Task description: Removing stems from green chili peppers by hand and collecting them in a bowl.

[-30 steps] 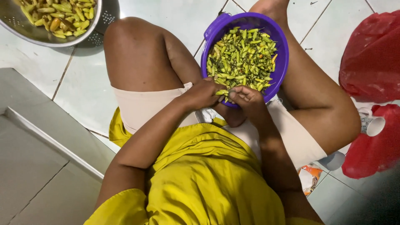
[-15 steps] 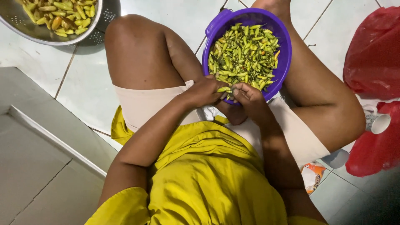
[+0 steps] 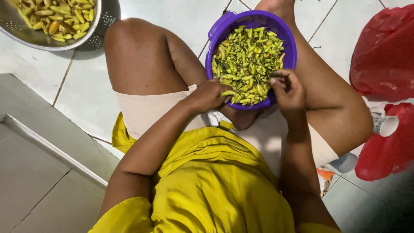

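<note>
1. A purple plastic bowl (image 3: 220, 32) heaped with small green chillies (image 3: 246, 60) is wedged between the seated person's legs on a tiled floor (image 3: 82, 95).
2. The left hand (image 3: 209, 95) is curled over chillies at the bowl's near rim.
3. The right hand (image 3: 289, 88) is pinched closed on one chilli.
4. A metal colander (image 3: 26, 36) of yellowish chillies is seen at upper left, well apart.
</note>
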